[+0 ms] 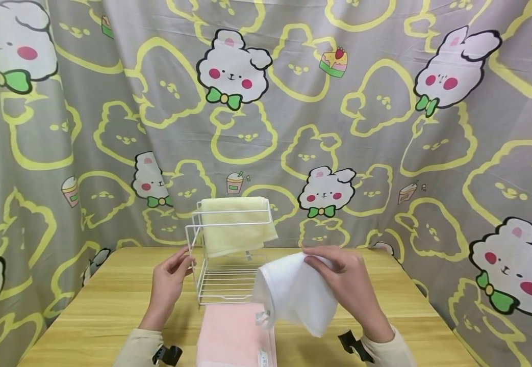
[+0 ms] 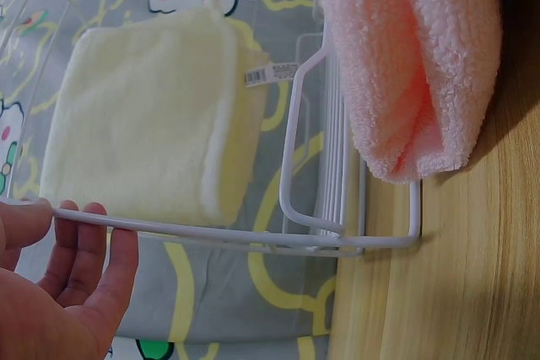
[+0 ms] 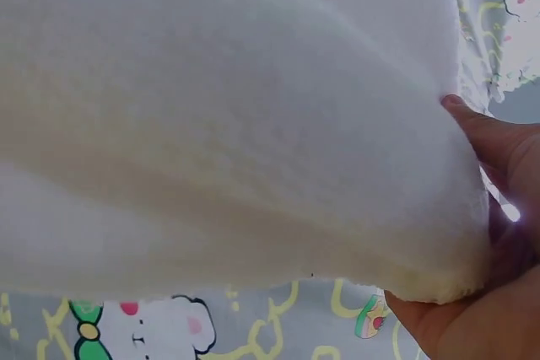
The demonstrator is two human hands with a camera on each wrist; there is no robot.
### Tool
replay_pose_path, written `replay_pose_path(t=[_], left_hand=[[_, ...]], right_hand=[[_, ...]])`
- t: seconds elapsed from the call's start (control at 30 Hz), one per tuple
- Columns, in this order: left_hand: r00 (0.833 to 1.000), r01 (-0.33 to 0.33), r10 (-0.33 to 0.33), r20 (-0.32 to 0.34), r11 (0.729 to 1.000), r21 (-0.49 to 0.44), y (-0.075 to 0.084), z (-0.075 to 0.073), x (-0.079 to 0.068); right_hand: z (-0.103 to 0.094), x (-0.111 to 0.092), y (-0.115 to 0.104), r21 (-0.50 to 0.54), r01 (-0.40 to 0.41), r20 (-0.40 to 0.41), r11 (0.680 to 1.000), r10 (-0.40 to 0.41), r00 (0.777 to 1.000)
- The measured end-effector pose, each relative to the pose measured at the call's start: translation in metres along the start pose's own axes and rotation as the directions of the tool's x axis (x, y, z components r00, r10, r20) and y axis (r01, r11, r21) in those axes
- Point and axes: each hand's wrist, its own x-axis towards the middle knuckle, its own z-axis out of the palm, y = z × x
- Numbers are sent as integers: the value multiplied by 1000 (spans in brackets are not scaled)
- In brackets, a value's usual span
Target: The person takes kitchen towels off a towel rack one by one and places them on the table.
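Observation:
A white wire rack (image 1: 198, 275) stands on the table, and my left hand (image 1: 169, 278) pinches its left upright between thumb and fingers. In the left wrist view, the thumb and fingers of that hand (image 2: 76, 284) meet around the rack's wire. Over the rack's upper bars hangs a folded pale yellow towel (image 1: 233, 227). My right hand (image 1: 346, 278) pinches a white towel (image 1: 293, 290) by its upper edge, and the cloth droops in front of the rack's right side. This white towel (image 3: 236, 124) fills most of the right wrist view.
A folded pink towel (image 1: 231, 334) lies on the wooden table (image 1: 109, 306) in front of the rack, partly overlapped by the white one. Behind the table hangs a grey curtain (image 1: 288, 132) with cartoon bears. Each wrist wears a black camera strap (image 1: 168, 355).

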Motion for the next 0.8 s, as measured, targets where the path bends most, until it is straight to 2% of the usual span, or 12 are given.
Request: replay_pose_path(t=[0.37, 0.6, 0.8], left_hand=[[1000, -4, 4, -2, 1000, 1, -1, 0, 1], [1000, -3, 3, -8, 1000, -2, -3, 0, 0], [1000, -11, 11, -11, 1000, -2, -3, 0, 1]], right_hand=[[-8, -26, 8, -56, 108, 30, 993, -107, 994], [-17, -43, 8, -25, 52, 123, 998, -49, 991], [-23, -57, 6, 3, 42, 163, 999, -42, 986]])
